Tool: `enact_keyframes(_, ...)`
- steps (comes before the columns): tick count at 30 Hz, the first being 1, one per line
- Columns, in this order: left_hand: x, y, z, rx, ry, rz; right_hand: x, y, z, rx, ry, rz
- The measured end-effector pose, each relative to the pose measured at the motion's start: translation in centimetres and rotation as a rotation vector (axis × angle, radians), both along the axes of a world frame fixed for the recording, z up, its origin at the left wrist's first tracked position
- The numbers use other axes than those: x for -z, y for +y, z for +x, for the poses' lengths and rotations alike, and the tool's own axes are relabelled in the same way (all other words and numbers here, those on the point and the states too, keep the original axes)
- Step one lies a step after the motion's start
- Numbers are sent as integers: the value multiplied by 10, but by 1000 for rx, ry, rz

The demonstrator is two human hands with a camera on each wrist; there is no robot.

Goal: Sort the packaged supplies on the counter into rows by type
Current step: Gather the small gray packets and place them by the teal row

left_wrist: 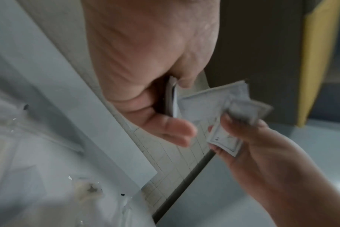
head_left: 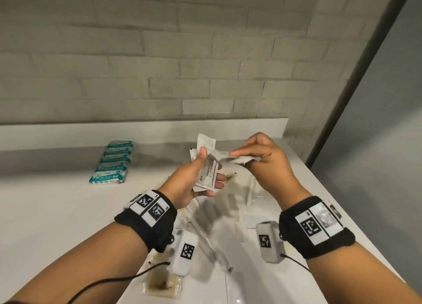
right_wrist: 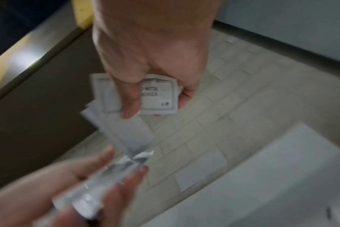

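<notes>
My left hand [head_left: 211,166] is raised above the white counter [head_left: 57,212] and grips a small stack of white shampoo sachets [head_left: 206,174] between thumb and fingers. More sachets fan out behind the stack. The left wrist view shows that stack [left_wrist: 172,98] edge-on in the palm. Close on the right, my right hand [head_left: 237,155] pinches another white sachet [head_left: 242,160] that touches the stack. In the right wrist view my right thumb lies across this printed sachet [right_wrist: 157,95], and the left hand's sachets [right_wrist: 99,184] are blurred below.
A row of teal packets [head_left: 112,164] lies at the back left of the counter. Clear-wrapped items [head_left: 217,212] are scattered under my hands, and brownish packets [head_left: 163,283] lie near the front. A brick wall stands behind, and the counter edge [head_left: 342,201] runs along the right.
</notes>
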State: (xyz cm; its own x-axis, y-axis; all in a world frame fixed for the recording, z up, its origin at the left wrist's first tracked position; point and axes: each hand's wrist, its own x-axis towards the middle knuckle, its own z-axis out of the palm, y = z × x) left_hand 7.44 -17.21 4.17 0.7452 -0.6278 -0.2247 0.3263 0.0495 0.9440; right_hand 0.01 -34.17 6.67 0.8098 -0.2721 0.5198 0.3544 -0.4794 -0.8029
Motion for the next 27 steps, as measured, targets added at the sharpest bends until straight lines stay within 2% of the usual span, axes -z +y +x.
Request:
enact_keyframes(2,-1,2,2,12,31,-70,8,-4,-1,-5,-70,-469)
enact_keyframes(3,-1,1,3,-17,25,-95,13,-4,-4,-3,-87,-642)
enact_keyframes(4,0,1,6,-53,0,-105,21,-5,-5,-3,-77,-720)
enact_keyframes(5,0,0,7,-87,-26,-105,27,-5,-8,-9,-28,-697)
enact_keyframes(8,2,0,8,-172,-103,-87,30,-6,-11,24,229,-314)
enact_keyframes(10,4,1,10,-190,-118,-91,23,-6,-14,50,314,-91)
enact_keyframes(13,4,0,8,-130,-127,-68,9,-5,-12,-4,328,136)
enact_keyframes(17,-2,-4,3,-22,-115,-137,-7,5,-2,-134,391,176)
enact_keyframes(22,-1,2,3,31,-113,-97,-2,3,4,83,201,426)
enact_keyframes(24,1,7,8,-44,-166,-34,6,-1,-1,39,319,369)
enact_keyframes(27,-1,14,19,-62,-264,67,13,-8,-10,4,569,-106)
